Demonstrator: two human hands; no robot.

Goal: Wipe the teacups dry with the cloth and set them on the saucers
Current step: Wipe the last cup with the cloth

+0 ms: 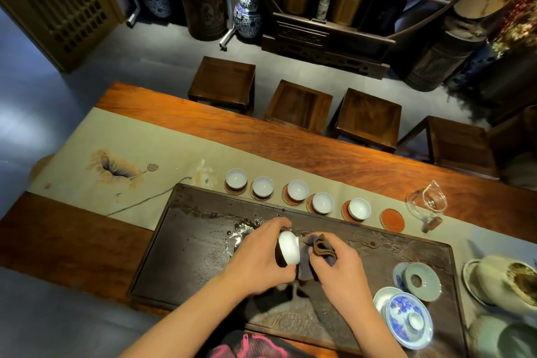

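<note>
Across mid-frame, five cups sit on saucers; one saucer is bare. Left hand grasps the last cup, right hand clenches the cloth.

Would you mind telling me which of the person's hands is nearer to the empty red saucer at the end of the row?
Right. The right hand holds the cloth below-left of the empty saucer; the left hand, with the teacup, lies farther left.
</note>
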